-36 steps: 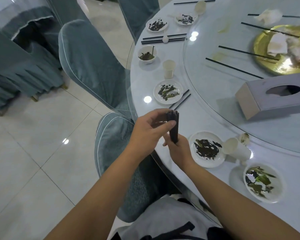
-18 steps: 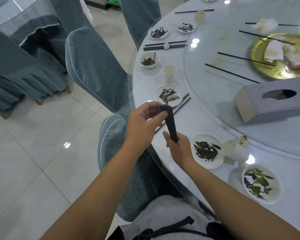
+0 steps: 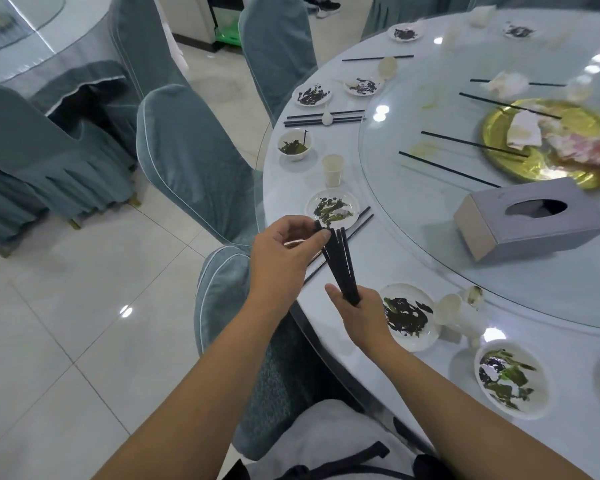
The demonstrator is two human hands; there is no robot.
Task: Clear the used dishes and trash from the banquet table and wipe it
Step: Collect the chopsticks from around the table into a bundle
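A bundle of black chopsticks (image 3: 340,265) stands fanned between the two hands, just over the near edge of the round banquet table (image 3: 388,258). The right hand (image 3: 364,317) grips the lower ends, fingers curled round them, while the left hand (image 3: 284,254) pinches the upper tips between thumb and fingers. Just beyond the left hand a white plate with green scraps (image 3: 333,211) sits on the table, and a loose pair of chopsticks (image 3: 357,226) lies beside it, running back under the held bundle. Right of the right hand is another dirty plate (image 3: 409,317), then a tipped paper cup (image 3: 459,315), and nearer the person a third plate with leftovers (image 3: 508,379). Farther out from the hands, on the glass turntable (image 3: 430,216), rest a grey tissue box (image 3: 530,220), single chopsticks and a gold platter (image 3: 506,119) holding crumpled napkins. A covered chair (image 3: 222,306) stands below the left hand
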